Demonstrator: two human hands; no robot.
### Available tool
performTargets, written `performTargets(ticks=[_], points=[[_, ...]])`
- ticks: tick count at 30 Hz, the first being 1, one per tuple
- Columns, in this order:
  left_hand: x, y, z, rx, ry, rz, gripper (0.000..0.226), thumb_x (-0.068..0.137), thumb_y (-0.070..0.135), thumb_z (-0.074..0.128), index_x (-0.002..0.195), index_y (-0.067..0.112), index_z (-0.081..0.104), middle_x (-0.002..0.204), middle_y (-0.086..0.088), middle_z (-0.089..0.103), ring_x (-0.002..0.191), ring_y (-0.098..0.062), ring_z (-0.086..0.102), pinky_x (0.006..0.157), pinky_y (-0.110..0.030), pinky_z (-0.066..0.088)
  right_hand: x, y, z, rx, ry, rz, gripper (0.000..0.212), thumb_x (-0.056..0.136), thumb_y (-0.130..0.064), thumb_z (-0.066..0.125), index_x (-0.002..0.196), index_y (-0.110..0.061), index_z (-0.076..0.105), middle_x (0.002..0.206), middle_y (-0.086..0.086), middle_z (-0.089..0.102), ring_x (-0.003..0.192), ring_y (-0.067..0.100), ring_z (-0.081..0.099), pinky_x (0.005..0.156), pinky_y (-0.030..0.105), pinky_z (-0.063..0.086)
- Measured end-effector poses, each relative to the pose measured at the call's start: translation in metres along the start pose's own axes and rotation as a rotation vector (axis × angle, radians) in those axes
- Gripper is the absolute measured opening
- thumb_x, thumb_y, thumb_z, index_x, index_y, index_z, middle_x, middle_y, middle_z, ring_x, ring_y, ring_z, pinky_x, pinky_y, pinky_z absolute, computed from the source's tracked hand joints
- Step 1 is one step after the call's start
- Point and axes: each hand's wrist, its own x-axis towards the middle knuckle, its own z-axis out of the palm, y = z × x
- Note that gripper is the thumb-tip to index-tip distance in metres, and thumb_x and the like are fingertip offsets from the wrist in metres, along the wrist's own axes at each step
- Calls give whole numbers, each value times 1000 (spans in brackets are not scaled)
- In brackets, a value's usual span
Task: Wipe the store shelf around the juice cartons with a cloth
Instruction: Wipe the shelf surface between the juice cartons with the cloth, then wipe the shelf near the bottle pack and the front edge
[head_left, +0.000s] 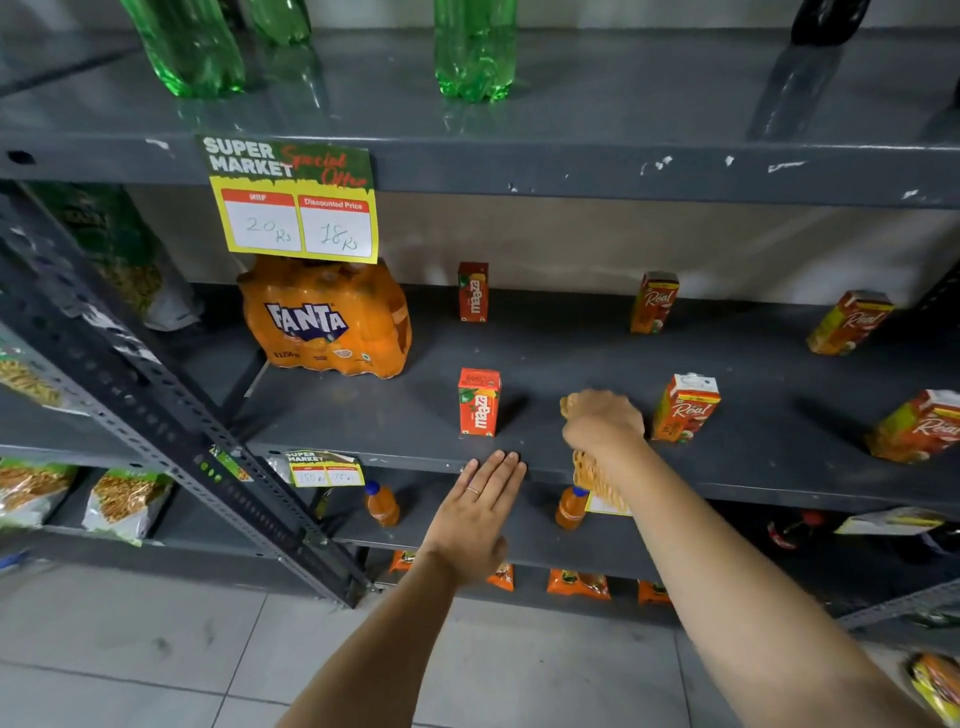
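Note:
The grey shelf (571, 358) carries several small juice cartons standing apart: a red Maaza carton (478, 401) near the front, another Maaza carton (472, 292) at the back, and orange Real cartons (684, 408) to the right. My right hand (602, 420) is closed around an orange-and-white cloth (595, 480), resting on the shelf between the front Maaza carton and the nearest Real carton; part of the cloth hangs over the front edge. My left hand (480, 504) lies flat with fingers extended, fingertips on the shelf's front lip, holding nothing.
A shrink-wrapped Fanta pack (327, 322) stands at the shelf's left under a yellow price tag (296, 208). Green bottles (475, 49) stand on the shelf above. Small orange bottles (382, 504) and snack packets fill lower shelves. A slotted metal upright (171, 410) runs diagonally on the left.

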Motion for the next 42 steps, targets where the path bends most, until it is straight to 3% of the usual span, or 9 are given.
performTargets(ticks=[5, 8, 12, 18, 21, 28, 32, 36, 42], points=[[-1, 2, -3, -7, -10, -4, 89, 91, 39, 43, 151, 15, -17, 160, -4, -18, 144, -20, -26, 116, -40, -15, -65, 19, 18, 30, -146, -100, 17, 80, -31, 57, 84, -15, 58, 79, 2, 58, 73, 22, 57, 55, 30, 41], [-7, 0, -15, -144, 133, 10, 73, 89, 27, 47, 153, 11, 16, 162, -8, 13, 149, -20, 1, 120, -38, -3, -64, 31, -9, 26, -330, -153, 26, 81, -37, 44, 69, -14, 49, 68, 1, 49, 59, 17, 48, 47, 27, 33], [-31, -39, -28, -269, 442, -160, 56, 87, 18, 59, 141, 9, 46, 150, -10, 42, 144, -24, 26, 119, -43, 16, -26, 22, -51, 193, -78, -97, 39, 87, -48, 47, 93, -12, 61, 76, 3, 57, 66, 19, 56, 56, 31, 42], [-55, -97, -19, -74, 51, -381, 80, 97, 51, 38, 154, 12, -2, 163, -10, -5, 148, -25, -13, 118, -36, -7, 9, -27, -24, 191, 151, 46, 27, 84, -21, 62, 110, -15, 64, 96, 6, 65, 84, 26, 63, 60, 31, 42], [-56, -100, -11, -80, 43, -359, 85, 94, 55, 37, 153, 11, -5, 162, -12, -6, 147, -28, -14, 115, -35, -14, 5, -31, 18, 242, 136, 57, 35, 87, -14, 52, 121, -13, 59, 124, 9, 61, 106, 32, 61, 70, 35, 44], [-60, -115, -8, -114, 53, -259, 91, 85, 59, 33, 154, 9, 0, 162, -15, 0, 148, -29, -6, 115, -36, -9, -36, -34, 42, 134, 71, 107, 43, 88, -24, 45, 131, -23, 51, 135, 10, 55, 115, 37, 55, 85, 43, 48], [-62, -120, -3, -122, 54, -207, 91, 89, 60, 36, 153, 9, -5, 162, -16, -3, 148, -31, -9, 115, -38, -9, -91, -38, 41, 151, -9, 138, 37, 87, -36, 53, 121, -25, 59, 121, 8, 62, 111, 34, 58, 87, 40, 50], [-62, -121, -5, -140, 43, -201, 93, 91, 60, 39, 152, 10, -9, 162, -15, -7, 147, -31, -12, 115, -38, -9, -128, -44, 10, 210, -347, 187, 12, 78, -24, 55, 73, -14, 57, 67, 4, 53, 66, 24, 58, 55, 29, 38], [-63, -124, -10, -161, 47, -177, 90, 92, 57, 41, 153, 12, -7, 163, -12, -6, 148, -29, -12, 117, -38, -6, -83, -49, -41, 210, 127, 367, 42, 83, -52, 45, 85, -12, 58, 75, 10, 56, 70, 29, 55, 60, 36, 44]])
